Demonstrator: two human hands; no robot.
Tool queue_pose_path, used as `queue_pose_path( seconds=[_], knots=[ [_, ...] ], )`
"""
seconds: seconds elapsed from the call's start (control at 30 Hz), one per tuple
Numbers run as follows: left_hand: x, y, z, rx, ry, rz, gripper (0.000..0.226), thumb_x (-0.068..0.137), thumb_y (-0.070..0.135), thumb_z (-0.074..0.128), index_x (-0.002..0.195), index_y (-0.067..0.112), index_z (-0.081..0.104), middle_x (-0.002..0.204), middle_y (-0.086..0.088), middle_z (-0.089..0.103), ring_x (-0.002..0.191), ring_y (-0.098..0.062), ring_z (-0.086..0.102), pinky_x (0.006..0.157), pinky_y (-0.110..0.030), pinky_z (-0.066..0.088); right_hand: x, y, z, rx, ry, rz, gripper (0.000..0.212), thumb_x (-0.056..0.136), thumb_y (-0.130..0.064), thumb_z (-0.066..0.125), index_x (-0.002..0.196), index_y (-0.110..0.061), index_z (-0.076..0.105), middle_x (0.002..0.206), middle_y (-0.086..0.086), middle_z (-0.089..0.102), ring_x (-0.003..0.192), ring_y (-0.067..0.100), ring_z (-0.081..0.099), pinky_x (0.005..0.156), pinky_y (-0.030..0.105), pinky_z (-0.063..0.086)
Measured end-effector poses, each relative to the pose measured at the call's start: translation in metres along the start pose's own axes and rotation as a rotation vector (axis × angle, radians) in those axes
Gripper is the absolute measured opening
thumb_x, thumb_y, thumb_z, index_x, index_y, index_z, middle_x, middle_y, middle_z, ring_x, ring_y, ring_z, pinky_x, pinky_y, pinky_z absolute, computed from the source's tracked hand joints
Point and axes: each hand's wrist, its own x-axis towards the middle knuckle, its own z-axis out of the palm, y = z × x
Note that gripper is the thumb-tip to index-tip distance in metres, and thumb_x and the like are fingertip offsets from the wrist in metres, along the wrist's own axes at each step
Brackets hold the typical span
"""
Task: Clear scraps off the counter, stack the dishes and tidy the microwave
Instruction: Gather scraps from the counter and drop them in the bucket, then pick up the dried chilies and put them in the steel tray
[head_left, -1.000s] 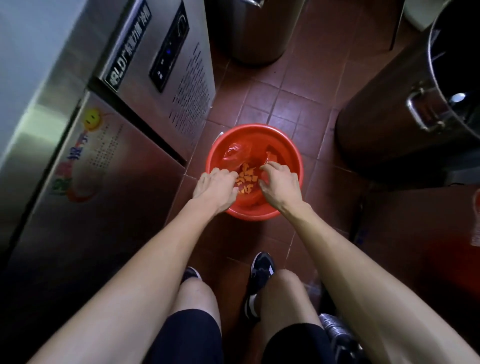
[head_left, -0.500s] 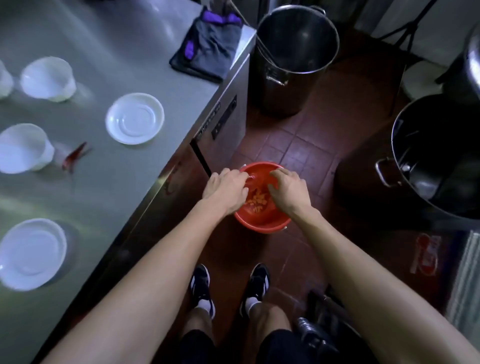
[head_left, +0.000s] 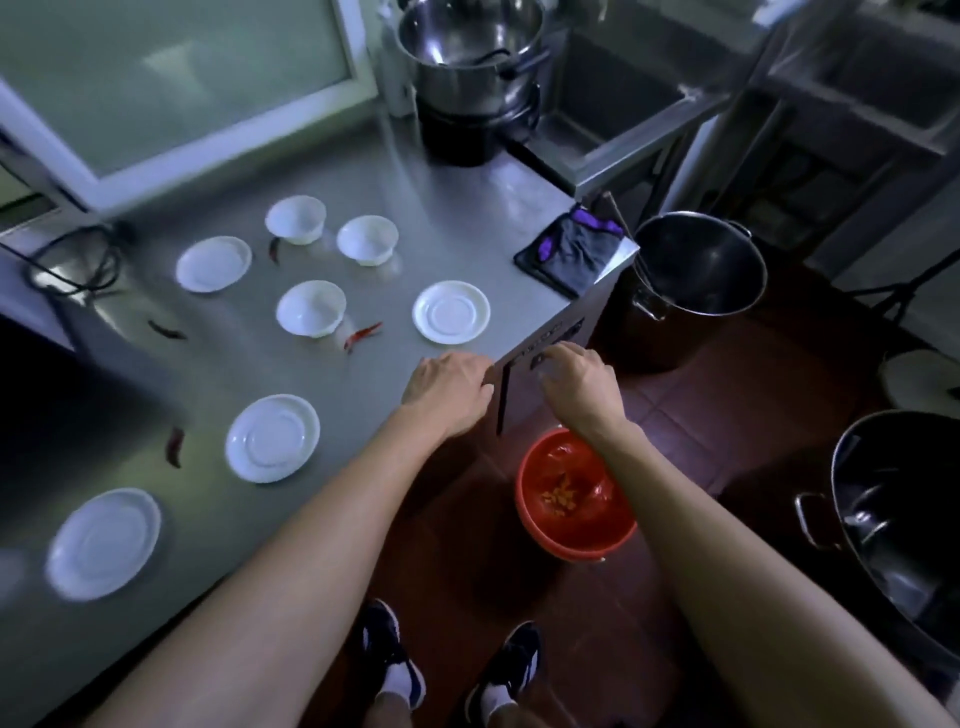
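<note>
Seven white dishes dot the steel counter above red floor tiles; both hands' finger state unclear.

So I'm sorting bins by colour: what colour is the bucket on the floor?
Red, lined with a red bag; the bucket shows clearly in the head view.

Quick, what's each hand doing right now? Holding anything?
Left hand: fingers curled at the counter edge, nothing visibly held.
Right hand: fingers curled downward; cannot tell if it holds anything.
</note>
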Motion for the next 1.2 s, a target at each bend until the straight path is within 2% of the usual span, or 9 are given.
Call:
queue_pose_path(
  seconds=[0.17,0.3,0.4,0.57,0.77,0.9,1.2],
  knots=[
    [-0.029,-0.045,-0.022,-0.074,0.05,-0.1,0.043,0.097,0.036,0.051,0.139,0.027,0.053,0.139,-0.005,0.057,0.126,-0.028,0.052,0.101,-0.041,0.04,0.01,-0.054,0.002,0.026,-0.045,-0.091,0.039,0.091,-0.022,0.056,0.129,-0.018,0.062,0.137,0.0,0.059,0.124,0.029,0.052,0.1,0.044,0.043],
    [-0.053,-0.088,-0.034,-0.072,0.088,-0.172,0.036,0.097,0.033,0.049,0.13,0.023,0.057,0.136,-0.004,0.058,0.126,-0.029,0.051,0.097,-0.04,0.043,0.018,-0.102,0.016,0.0,-0.097,-0.184,0.04,0.095,-0.024,0.057,0.134,-0.018,0.058,0.142,0.001,0.055,0.125,0.029,0.051,0.1,0.043,0.04],
    [-0.072,-0.125,-0.04,-0.102,0.114,-0.222,0.036,0.097,0.031,0.049,0.131,0.022,0.057,0.138,-0.004,0.057,0.126,-0.029,0.051,0.098,-0.042,0.044,0.022,-0.144,0.033,0.0,-0.129,-0.255,0.038,0.096,-0.023,0.056,0.134,-0.017,0.058,0.141,0.002,0.056,0.125,0.028,0.05,0.099,0.041,0.041],
    [-0.099,-0.196,-0.043,-0.13,0.168,-0.319,0.032,0.097,0.033,0.049,0.124,0.02,0.059,0.129,-0.002,0.062,0.119,-0.028,0.052,0.095,-0.041,0.044,0.029,-0.218,0.063,0.002,-0.164,-0.372,0.036,0.095,-0.023,0.058,0.131,-0.02,0.061,0.138,-0.001,0.059,0.12,0.026,0.056,0.1,0.041,0.044],
    [-0.123,-0.287,-0.047,-0.131,0.166,-0.404,0.031,0.097,0.034,0.048,0.123,0.019,0.058,0.128,-0.002,0.061,0.118,-0.028,0.052,0.094,-0.04,0.043,0.044,-0.301,0.099,-0.041,-0.197,-0.412,0.038,0.096,-0.026,0.058,0.133,-0.019,0.059,0.142,0.0,0.057,0.123,0.028,0.054,0.101,0.041,0.042],
    [-0.129,-0.339,-0.058,-0.154,0.208,-0.444,0.033,0.096,0.033,0.049,0.124,0.018,0.058,0.13,-0.004,0.061,0.123,-0.027,0.051,0.099,-0.042,0.043,0.057,-0.348,0.117,-0.021,-0.187,-0.447,0.037,0.096,-0.024,0.059,0.132,-0.017,0.06,0.139,0.003,0.059,0.126,0.028,0.053,0.102,0.041,0.043],
    [-0.11,-0.402,-0.062,-0.172,0.241,-0.493,0.032,0.096,0.032,0.05,0.121,0.017,0.061,0.124,-0.004,0.063,0.118,-0.027,0.054,0.096,-0.044,0.046,0.096,-0.405,0.152,-0.004,-0.234,-0.483,0.036,0.097,-0.027,0.058,0.132,-0.018,0.06,0.139,0.002,0.06,0.123,0.025,0.057,0.106,0.043,0.044]
  ],
)
